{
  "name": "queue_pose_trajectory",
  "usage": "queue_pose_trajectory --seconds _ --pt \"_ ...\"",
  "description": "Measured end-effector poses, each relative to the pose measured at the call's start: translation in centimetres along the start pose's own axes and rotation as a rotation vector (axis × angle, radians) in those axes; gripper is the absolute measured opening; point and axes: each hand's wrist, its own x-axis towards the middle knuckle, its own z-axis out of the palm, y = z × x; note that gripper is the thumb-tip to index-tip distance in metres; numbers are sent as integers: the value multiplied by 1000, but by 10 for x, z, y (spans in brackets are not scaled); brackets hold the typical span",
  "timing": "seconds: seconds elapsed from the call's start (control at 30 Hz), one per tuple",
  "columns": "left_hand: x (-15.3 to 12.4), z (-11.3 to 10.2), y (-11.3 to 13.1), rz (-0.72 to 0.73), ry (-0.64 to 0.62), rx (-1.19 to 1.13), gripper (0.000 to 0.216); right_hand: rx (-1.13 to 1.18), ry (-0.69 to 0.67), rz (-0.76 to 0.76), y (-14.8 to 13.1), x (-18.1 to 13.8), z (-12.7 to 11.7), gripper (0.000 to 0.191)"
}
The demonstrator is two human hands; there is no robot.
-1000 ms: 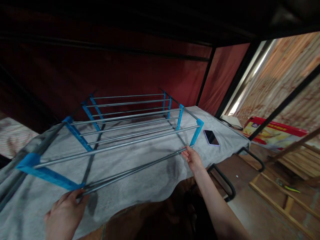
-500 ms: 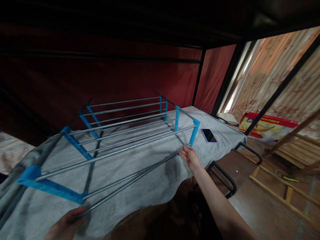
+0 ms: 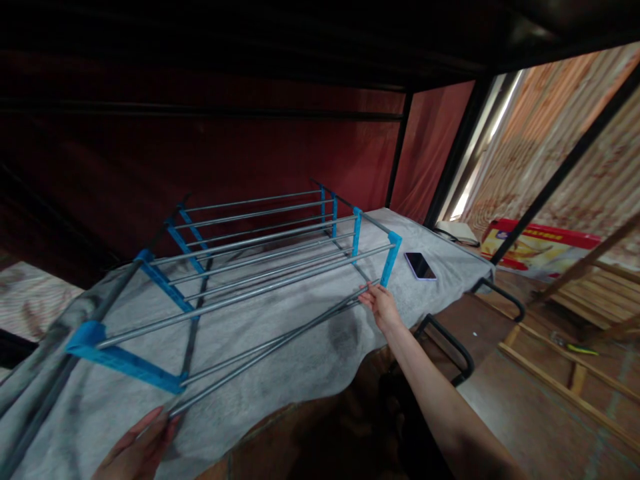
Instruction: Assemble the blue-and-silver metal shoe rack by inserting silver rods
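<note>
The right hand [image 3: 383,308] is still pinching the far end of the loose metal rod [image 3: 270,350], while the left hand [image 3: 137,448], fingers now more extended, is holding its near end. The blue-and-steel rack [image 3: 240,267] is sitting on the grey cloth [image 3: 300,360], having shifted slightly right in view since a second ago; a phone [image 3: 420,265] is lying right of it.

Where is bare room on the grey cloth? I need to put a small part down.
Free: the grey cloth along its near edge, between the left hand and right hand, and the strip around the dark smartphone. Crowded: under the blue-and-steel rod rack.
</note>
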Motion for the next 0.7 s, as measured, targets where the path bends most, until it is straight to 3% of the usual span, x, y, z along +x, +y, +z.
queue_pose_trajectory --seconds 0.13,0.23,0.7 --pt "-12 11 8 -201 108 -52 23 20 43 -10 -1 0 0 11" --pt "-20 21 11 -260 117 -91 22 19 80 -3 -2 0 -1 9" --pt "-28 34 4 -183 94 -127 21 26 101 60 -7 9 -9 9"
